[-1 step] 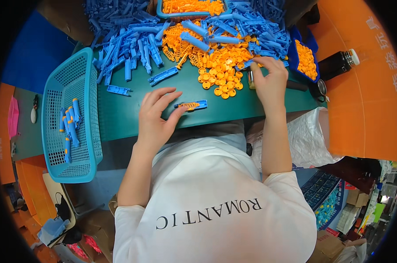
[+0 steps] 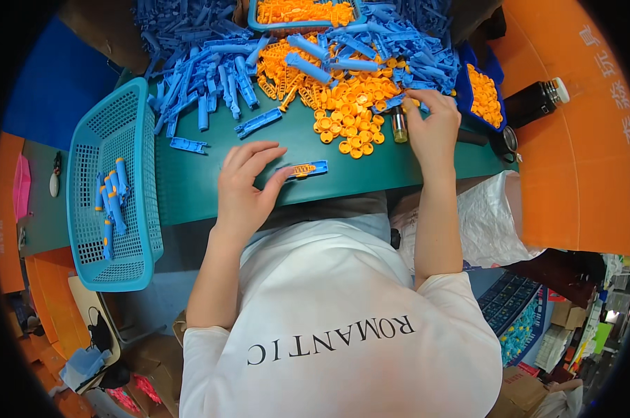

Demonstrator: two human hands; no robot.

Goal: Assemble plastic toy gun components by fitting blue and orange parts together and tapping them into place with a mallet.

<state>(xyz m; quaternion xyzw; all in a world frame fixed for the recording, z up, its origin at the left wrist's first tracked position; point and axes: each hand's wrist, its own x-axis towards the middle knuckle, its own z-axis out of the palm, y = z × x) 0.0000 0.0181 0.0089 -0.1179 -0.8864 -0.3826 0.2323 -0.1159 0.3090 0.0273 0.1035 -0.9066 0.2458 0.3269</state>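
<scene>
My left hand [image 2: 251,177] hovers low over the green table, fingers spread, its thumb against the left end of a blue plastic half-shell [image 2: 309,168]. Inside that shell lies an orange toothed insert. My right hand [image 2: 432,129] is at the right beside a small clear bottle [image 2: 399,125] with a dark top and yellowish base. Its thumb and forefinger are apart, close to the bottle's top and a blue piece [image 2: 388,103]; I see nothing held. Left of them spreads a heap of round orange caps [image 2: 353,115].
Blue shells [image 2: 210,73] and orange toothed strips [image 2: 280,66] pile along the far side, below a basket of orange parts [image 2: 304,29]. A turquoise basket [image 2: 148,240] at left holds several blue-and-orange pieces. At right are a blue bin [image 2: 461,87] of caps and a black bottle [image 2: 531,103].
My right hand has shifted slightly right, uncovering the small bottle, which shows more fully and upright. My left hand and the blue half-shell have barely moved.
</scene>
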